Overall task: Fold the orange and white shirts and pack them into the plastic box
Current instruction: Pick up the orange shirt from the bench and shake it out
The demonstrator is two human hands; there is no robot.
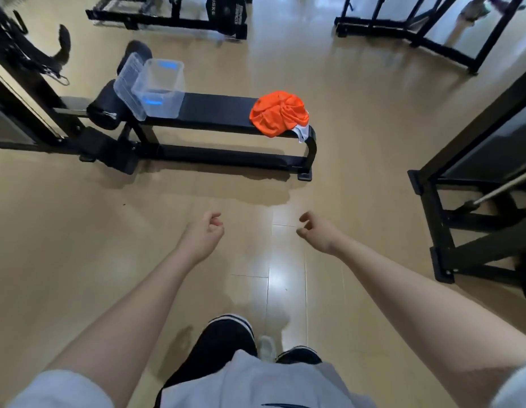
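A crumpled orange shirt [278, 113] lies in a heap on the right end of a black gym bench [214, 110]. A bit of the white shirt [303, 133] peeks out under its lower right edge. At the bench's left end stands the clear plastic box [163, 88], open, with its lid [129, 85] leaning against its left side. My left hand [204, 234] and my right hand [316, 232] hang over the floor well short of the bench, fingers loosely curled, holding nothing.
Black machine frames stand at the left [26, 92], right [473, 201] and far back [417, 25]. Glossy tan floor [108, 231] lies between me and the bench. My dark shoes [226, 340] show at the bottom.
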